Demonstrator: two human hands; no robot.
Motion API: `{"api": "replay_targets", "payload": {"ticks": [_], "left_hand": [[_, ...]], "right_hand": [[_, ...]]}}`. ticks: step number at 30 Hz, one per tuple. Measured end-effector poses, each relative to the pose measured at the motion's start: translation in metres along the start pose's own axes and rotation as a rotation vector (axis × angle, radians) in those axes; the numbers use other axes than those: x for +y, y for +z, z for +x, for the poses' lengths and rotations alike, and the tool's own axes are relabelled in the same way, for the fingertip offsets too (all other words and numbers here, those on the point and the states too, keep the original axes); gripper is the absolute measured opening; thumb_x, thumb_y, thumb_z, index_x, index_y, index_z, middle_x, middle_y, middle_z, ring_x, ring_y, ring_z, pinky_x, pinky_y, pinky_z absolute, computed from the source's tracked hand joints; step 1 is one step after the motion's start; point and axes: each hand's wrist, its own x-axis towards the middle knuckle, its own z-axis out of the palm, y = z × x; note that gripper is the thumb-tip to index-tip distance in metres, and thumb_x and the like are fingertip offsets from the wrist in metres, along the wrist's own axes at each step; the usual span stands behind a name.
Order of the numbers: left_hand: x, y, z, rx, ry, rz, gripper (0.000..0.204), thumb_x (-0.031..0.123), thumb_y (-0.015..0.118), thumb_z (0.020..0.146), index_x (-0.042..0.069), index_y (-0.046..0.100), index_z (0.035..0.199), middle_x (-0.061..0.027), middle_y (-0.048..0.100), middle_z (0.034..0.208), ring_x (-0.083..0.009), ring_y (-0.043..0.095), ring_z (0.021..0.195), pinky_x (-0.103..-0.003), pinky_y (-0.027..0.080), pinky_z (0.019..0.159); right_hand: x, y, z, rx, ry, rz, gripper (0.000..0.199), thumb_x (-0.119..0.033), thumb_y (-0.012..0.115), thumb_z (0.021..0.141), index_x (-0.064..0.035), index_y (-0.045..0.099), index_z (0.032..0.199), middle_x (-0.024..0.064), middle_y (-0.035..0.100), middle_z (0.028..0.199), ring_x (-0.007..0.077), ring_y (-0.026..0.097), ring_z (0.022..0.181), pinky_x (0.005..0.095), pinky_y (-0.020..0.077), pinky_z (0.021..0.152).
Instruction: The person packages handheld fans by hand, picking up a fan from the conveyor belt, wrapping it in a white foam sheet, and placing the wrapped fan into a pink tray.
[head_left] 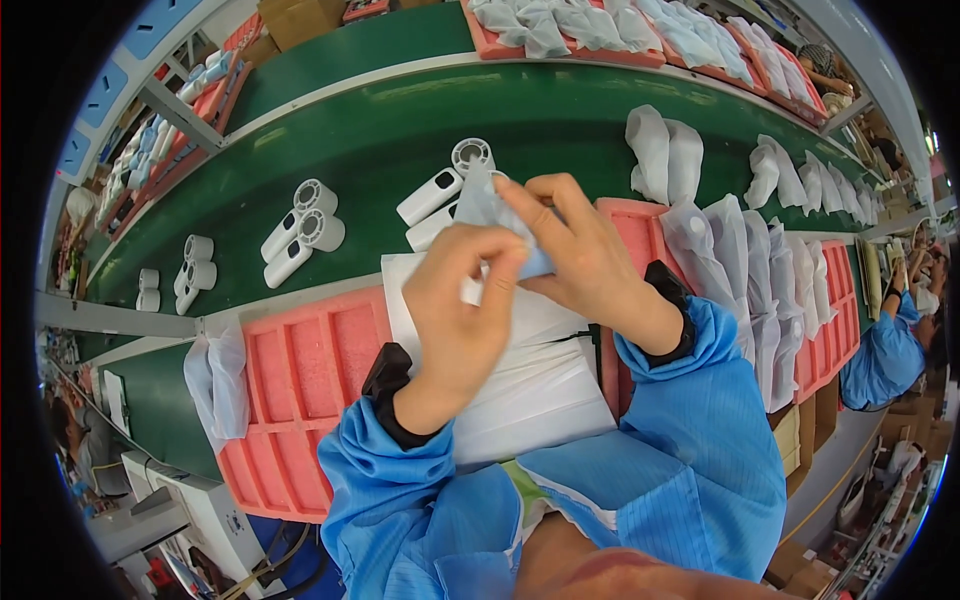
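Above a stack of flat white bags, my two hands hold a translucent, bluish-white bag up in front of me. My right hand grips its side between thumb and fingers. My left hand is curled, thumb and forefinger pinched at the bag's lower edge. Whether anything is inside the bag is hidden by my fingers. Just behind the bag, on the green belt, lie white handheld devices with round vented ends, partly covered by the bag and my hands.
More white devices lie in groups along the green belt. Pink divided trays flank the stack. Bagged items fill part of the right tray; others stand on the belt. A co-worker's blue sleeve shows far right.
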Motion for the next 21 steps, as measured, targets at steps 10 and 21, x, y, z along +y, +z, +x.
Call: {"api": "replay_targets", "payload": {"ticks": [10, 21], "left_hand": [[-0.001, 0.016, -0.003, 0.035, 0.179, 0.216, 0.039, -0.005, 0.072, 0.067, 0.006, 0.068, 0.104, -0.0125, 0.059, 0.111, -0.0232, 0.061, 0.076, -0.031, 0.049, 0.059], [-0.030, -0.033, 0.020, -0.369, 0.088, -0.514, 0.050, 0.008, 0.079, 0.072, 0.009, 0.062, 0.119, -0.0122, 0.051, 0.124, -0.0227, 0.054, 0.106, -0.035, 0.047, 0.086]], "right_hand": [[0.010, -0.002, 0.004, 0.256, 0.328, 0.376, 0.079, -0.004, 0.078, 0.066, -0.0022, 0.042, 0.137, 0.0128, 0.051, 0.119, 0.0256, 0.053, 0.113, 0.0337, 0.0450, 0.091], [0.007, 0.009, 0.007, -0.140, 0.111, 0.573, 0.064, -0.011, 0.079, 0.067, 0.0014, 0.047, 0.122, 0.0141, 0.058, 0.104, 0.0271, 0.061, 0.096, 0.0353, 0.0487, 0.080]]}}
